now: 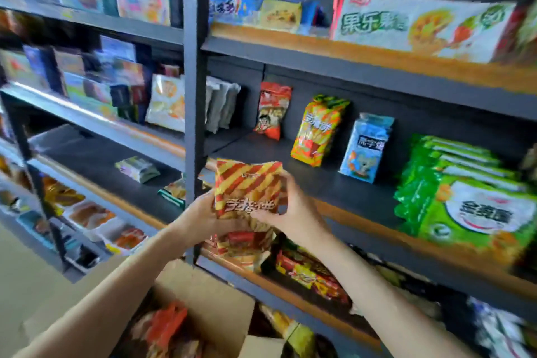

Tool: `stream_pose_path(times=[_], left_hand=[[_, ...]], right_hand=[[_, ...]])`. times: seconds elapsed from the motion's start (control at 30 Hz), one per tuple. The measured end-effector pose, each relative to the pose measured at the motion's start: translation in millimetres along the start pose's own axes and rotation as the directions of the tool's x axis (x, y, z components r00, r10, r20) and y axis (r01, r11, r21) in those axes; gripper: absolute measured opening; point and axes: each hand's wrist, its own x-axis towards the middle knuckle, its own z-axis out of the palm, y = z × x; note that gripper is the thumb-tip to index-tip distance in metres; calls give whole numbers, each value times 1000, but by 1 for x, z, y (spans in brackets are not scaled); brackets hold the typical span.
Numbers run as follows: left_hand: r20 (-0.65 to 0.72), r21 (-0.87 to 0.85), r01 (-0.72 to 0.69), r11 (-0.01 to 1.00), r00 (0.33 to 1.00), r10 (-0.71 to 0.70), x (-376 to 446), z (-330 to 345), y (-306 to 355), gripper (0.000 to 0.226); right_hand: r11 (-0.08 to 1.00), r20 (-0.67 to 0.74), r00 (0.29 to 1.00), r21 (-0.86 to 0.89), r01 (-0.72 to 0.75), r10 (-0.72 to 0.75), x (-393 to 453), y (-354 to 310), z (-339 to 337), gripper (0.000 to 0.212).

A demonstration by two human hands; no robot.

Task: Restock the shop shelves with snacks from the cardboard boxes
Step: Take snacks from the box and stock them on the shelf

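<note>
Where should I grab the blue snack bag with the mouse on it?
Take the blue snack bag by its two long side edges, about halfway up, coming straight from the front. It stands upright, leaning back toward the shelf's rear wall, so its front and sides are open to you. There is a gap between it and the yellow-green striped bag on its left, so fingers should fit. Probably avoid the crimped top, which may crumple.

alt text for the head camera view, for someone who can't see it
Both hands, left and right, hold a red-and-yellow striped snack bag up in front of a dark shop shelf. Orange, yellow and blue bags stand at the shelf's back, green packs to the right. An open cardboard box of snacks sits below.
</note>
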Motion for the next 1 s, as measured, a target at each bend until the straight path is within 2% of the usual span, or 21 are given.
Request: stream_pose_path(times=[0.07, 0.1, 0.13, 0.2, 0.27, 0.3, 0.37, 0.47, 0.57, 0.67, 0.83, 0.93, 1.0], left_hand=[[58, 20, -83, 996, 995, 82, 14, 12, 29, 67], [34, 7, -136, 991, 990, 136, 24, 18, 40, 55], [-24, 5, -184, 983, 983, 184, 33, 23, 48, 48], [-185, 55, -243, 968, 951, 249, 51, 30, 58, 36], [-303, 163, -206, 965, 920, 248, 66, 36, 59, 31], [-328, 197, -164, 967, 918, 223, 73, 39, 57, 33], [-316, 246, -104, 964, 931, 182, 86, 44, 55, 36], [-268, 319, -52, 946, 953, 143, 102, 51, 51, 38], [-268, 379, -10, 925, 956, 120, 115, 51, 45, 36], [-278, 425, 12, 905, 953, 118, 120, 49, 38, 36], [-342, 442, 39, 896, 931, 128, 126, 50, 18, 38], [-439, 443, -48, 895, 859, 263, 113, 52, 6, 39], [-502, 474, -87, 876, 791, 350, 97, 46, -5, 34]], right_hand=[[1000, -115, 993, 4, 9, -8, 1, 1, -21, 54], [999, -185, 982, 10, 34, -32, 4, 2, -31, 52], [998, -263, 963, 4, 64, -61, 8, 3, -40, 53], [990, -452, 881, -44, 133, -139, 18, 8, -56, 54], [981, -569, 799, -101, 168, -195, 34, 15, -68, 54], [982, -588, 786, -121, 149, -191, 44, 19, -73, 54], [993, -567, 819, -120, 15, -81, 68, 30, -78, 57], [977, -458, 874, -43, -207, 165, 102, 51, -77, 63], [939, -418, 851, 15, -343, 318, 125, 66, -79, 65], [903, -373, 841, -19, -429, 392, 138, 70, -87, 72], [894, -445, 815, -64, -443, 372, 145, 70, -87, 80], [914, -505, 842, -222, -340, 191, 136, 72, -76, 79], [877, -510, 860, -401, -265, 27, 132, 74, -70, 75]])
